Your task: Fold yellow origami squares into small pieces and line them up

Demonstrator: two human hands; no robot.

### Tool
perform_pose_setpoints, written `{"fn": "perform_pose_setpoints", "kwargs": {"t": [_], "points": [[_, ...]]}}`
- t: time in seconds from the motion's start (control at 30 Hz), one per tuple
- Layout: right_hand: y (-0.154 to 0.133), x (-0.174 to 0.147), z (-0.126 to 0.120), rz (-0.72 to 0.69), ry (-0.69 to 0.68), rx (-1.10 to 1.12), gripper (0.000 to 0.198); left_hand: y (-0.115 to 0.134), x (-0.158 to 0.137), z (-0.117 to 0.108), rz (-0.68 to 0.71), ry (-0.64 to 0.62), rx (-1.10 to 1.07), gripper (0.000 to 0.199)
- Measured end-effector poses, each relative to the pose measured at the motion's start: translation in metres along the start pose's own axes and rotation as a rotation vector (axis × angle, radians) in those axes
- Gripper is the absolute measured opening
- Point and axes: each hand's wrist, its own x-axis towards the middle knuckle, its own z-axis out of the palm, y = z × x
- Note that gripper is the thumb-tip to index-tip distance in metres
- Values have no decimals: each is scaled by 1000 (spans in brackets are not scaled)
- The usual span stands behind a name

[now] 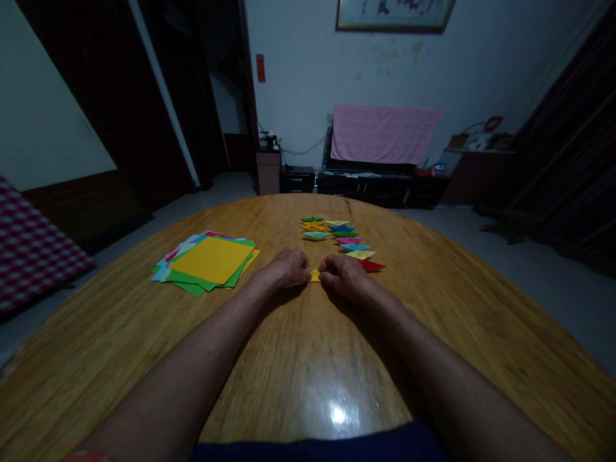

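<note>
Between my hands, low over the wooden table [289, 340], is a small folded piece of yellow paper [315, 276]. My left hand [290, 266] pinches its left end, and my right hand [344, 274] pinches its right end. Both hands are closed, and my fingers cover the ends of the paper. Just beyond my right hand lies a red paper boat [373, 265]. Past it, two rows of folded paper boats in several colours run away from me, among them a blue boat [342, 228] and a light green boat [316, 236].
Left of my left arm lies a loose, fanned stack of coloured paper sheets [212, 260], a yellow one on top. Beyond the table's rounded far edge stands a low black cabinet [366, 186] with a pink cloth [385, 135] above it. A checkered cloth [33, 256] is at far left.
</note>
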Motion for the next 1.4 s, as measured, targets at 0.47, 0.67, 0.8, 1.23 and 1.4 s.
{"fn": "perform_pose_setpoints", "kwargs": {"t": [0.47, 0.67, 0.8, 1.23, 1.4], "points": [[-8, -8, 0, -110, -4, -206, 23, 7, -5, -5, -5, -54, 127, 18], [-10, -7, -3, -83, -13, -220, 25, -11, -5, -9, -4, -62, 28, 20], [-11, -6, -4, -84, -35, -181, 25, -31, -2, -8, -17, -95, -120, 23], [-9, -4, -3, -68, -31, -153, 22, -2, -16, -5, -87, 13, -7, 22], [-11, -5, -3, -60, -28, -157, 22, -1, -14, -5, -105, 4, 26, 22]]}}
